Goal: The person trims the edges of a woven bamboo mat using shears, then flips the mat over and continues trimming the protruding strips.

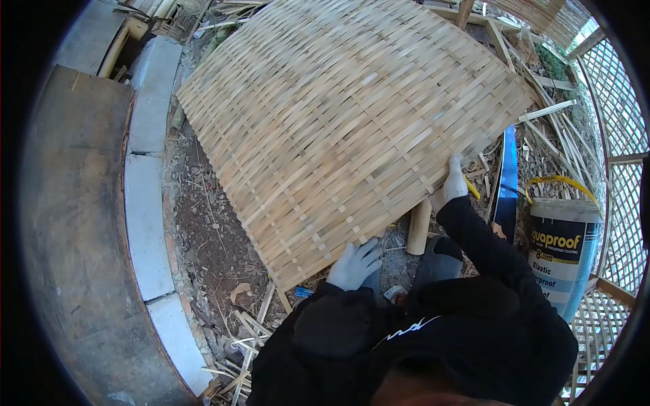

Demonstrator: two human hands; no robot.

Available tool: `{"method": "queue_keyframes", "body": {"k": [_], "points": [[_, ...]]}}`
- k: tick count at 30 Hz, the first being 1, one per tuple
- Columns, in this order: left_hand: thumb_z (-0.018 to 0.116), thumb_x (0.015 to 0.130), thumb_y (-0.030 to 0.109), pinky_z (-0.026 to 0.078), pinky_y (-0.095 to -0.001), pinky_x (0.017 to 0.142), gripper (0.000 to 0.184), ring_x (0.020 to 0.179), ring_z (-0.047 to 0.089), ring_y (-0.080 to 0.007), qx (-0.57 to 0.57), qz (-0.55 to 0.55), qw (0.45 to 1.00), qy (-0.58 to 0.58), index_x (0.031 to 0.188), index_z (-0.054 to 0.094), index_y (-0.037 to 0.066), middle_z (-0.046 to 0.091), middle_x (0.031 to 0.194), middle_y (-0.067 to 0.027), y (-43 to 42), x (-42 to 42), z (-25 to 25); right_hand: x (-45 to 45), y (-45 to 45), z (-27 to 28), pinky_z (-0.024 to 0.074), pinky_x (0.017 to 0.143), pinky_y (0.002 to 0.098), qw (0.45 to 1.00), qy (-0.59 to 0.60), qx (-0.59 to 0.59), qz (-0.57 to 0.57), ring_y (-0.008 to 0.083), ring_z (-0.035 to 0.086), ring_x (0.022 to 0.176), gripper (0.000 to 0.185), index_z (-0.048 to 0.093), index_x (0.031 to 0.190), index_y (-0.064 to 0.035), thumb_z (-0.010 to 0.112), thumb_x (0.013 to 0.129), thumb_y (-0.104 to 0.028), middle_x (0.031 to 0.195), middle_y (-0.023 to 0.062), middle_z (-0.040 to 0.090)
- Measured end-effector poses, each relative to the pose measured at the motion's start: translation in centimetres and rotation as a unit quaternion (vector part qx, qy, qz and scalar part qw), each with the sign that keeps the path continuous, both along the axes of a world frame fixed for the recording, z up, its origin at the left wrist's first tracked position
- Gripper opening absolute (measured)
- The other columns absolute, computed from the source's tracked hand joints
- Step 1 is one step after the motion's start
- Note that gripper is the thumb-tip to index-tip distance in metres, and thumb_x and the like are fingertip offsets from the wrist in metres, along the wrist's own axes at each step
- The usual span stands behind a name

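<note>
A large woven bamboo mat (352, 128) of pale, flat strips spreads before me, tilted across the view. My right hand (452, 185), in a white glove, grips its near right edge, thumb on top and the other fingers hidden beneath. At the near edge, further left, is my left hand (353, 266), also gloved in white. Its fingers are spread and lie at the rim without closing round it; whether they press on the mat I cannot tell. Between my hands, a short bamboo pole (418, 229) pokes out from under the mat. A small yellow piece (472, 189) lies beside my right hand.
A paint bucket (562, 250) with a yellow handle stands at right, near a lattice fence (623, 101). Beside it lies a long blue flat strip (506, 179). Loose bamboo slats (247, 345) litter the soil. Pale blocks (145, 223) border a brown board (74, 237) at left.
</note>
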State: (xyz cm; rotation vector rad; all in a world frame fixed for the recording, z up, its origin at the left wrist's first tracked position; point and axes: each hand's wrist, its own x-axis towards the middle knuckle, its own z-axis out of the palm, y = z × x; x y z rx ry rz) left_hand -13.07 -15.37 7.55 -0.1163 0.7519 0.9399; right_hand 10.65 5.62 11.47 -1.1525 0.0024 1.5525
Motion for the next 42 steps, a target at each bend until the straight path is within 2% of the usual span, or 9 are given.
{"method": "queue_keyframes", "body": {"k": [9,14,18,21,25,27,32,38,42], "points": [[0.045,0.104,0.058,0.033,-0.0543,0.118,0.083,0.146,0.033,-0.0396,-0.072,0.174,0.967,0.168,0.149,0.028,-0.01,0.036,0.153,-0.0276,-3.6,-2.8,-2.7,0.6,-6.2,-3.6,0.0496,0.105,0.0485,0.973,0.028,-0.103,0.203,0.0248,0.057,0.127,0.04,0.048,0.142,-0.0145,0.048,0.107,-0.035,0.139,0.0058,0.058],[0.048,0.103,0.058,0.032,-0.0534,0.119,0.088,0.149,0.028,-0.0405,-0.11,0.225,0.936,0.247,0.151,0.023,-0.011,0.028,0.156,-0.0293,-4.3,-4.5,-5.1,1.3,-8.8,-4.9,0.0557,0.078,0.0316,0.922,-0.051,-0.127,0.363,0.0135,0.063,0.087,0.04,0.061,0.125,-0.0062,0.059,0.102,-0.039,0.1,0.003,0.063],[0.048,0.102,0.06,0.03,-0.0517,0.121,0.09,0.147,0.031,-0.0416,-0.119,0.243,0.92,0.284,0.147,0.026,-0.014,0.035,0.151,-0.0323,-5.0,-6.2,-7.4,4.8,-9.1,-6.8,0.0551,0.079,0.0361,0.746,-0.271,0.077,0.603,0.0213,0.068,0.088,0.038,0.068,0.11,-0.0042,0.06,0.1,-0.04,0.094,0.0089,0.07],[0.048,0.102,0.06,0.029,-0.0506,0.122,0.089,0.146,0.033,-0.0412,-0.149,0.267,0.9,0.31,0.145,0.029,-0.016,0.038,0.149,-0.0322,-4.4,-6.2,-7.6,9.0,-8.5,-7.2,0.0546,0.078,0.0399,0.688,-0.413,0.187,0.567,0.028,0.071,0.087,0.036,0.07,0.102,-0.004,0.062,0.098,-0.039,0.092,0.0149,0.072],[0.048,0.104,0.056,0.033,-0.0503,0.12,0.08,0.143,0.039,-0.0396,-0.197,0.276,0.882,0.328,0.148,0.031,-0.008,0.045,0.147,-0.0257,-3.9,-6.5,-9.4,14.1,-6.3,-6.1,0.055,0.077,0.0425,0.607,-0.647,0.04,0.459,0.0331,0.07,0.083,0.031,0.069,0.095,-0.0032,0.065,0.093,-0.034,0.083,0.0187,0.069],[0.049,0.104,0.055,0.035,-0.0498,0.118,0.075,0.141,0.043,-0.0381,-0.185,0.244,0.892,0.331,0.15,0.033,-0.002,0.048,0.146,-0.022,-4.4,-7.3,-10.6,16.7,-5.9,-8.5,0.0526,0.086,0.0487,0.498,-0.768,0.058,0.4,0.0404,0.066,0.101,0.034,0.065,0.105,-0.0028,0.069,0.088,-0.032,0.1,0.0223,0.068],[0.05,0.104,0.051,0.046,-0.0478,0.106,0.057,0.121,0.057,-0.031,-0.231,0.193,0.893,0.333,0.132,0.051,0.002,0.061,0.126,-0.0135,-3.6,-7.6,-10.1,17.6,-4.9,-10.8,0.0484,0.094,0.05,0.411,-0.856,0.134,0.285,0.0409,0.06,0.11,0.04,0.06,0.113,-0.0018,0.072,0.086,-0.027,0.112,0.0223,0.064],[0.057,0.102,0.039,0.056,-0.0392,0.075,0.038,0.077,0.065,-0.0253,-0.131,-0.039,0.924,0.357,0.109,0.062,0.002,0.066,0.09,-0.0124,-0.2,-3.0,-4.2,18.6,-4.2,-13.8,0.0487,0.091,0.0523,0.451,-0.814,0.068,0.361,0.0441,0.061,0.104,0.041,0.057,0.113,0.0006,0.07,0.085,-0.027,0.11,0.0243,0.063],[0.06,0.101,0.027,0.055,-0.0381,0.078,0.027,0.082,0.067,-0.0261,0.146,-0.183,0.807,0.541,0.106,0.064,0.001,0.069,0.095,-0.0142,5.7,2.0,-2.4,19.2,-3.6,-13.5,0.0513,0.09,0.0515,0.518,-0.764,0.028,0.383,0.0445,0.063,0.104,0.038,0.06,0.112,-0.0011,0.068,0.084,-0.024,0.109,0.0259,0.065]]}}
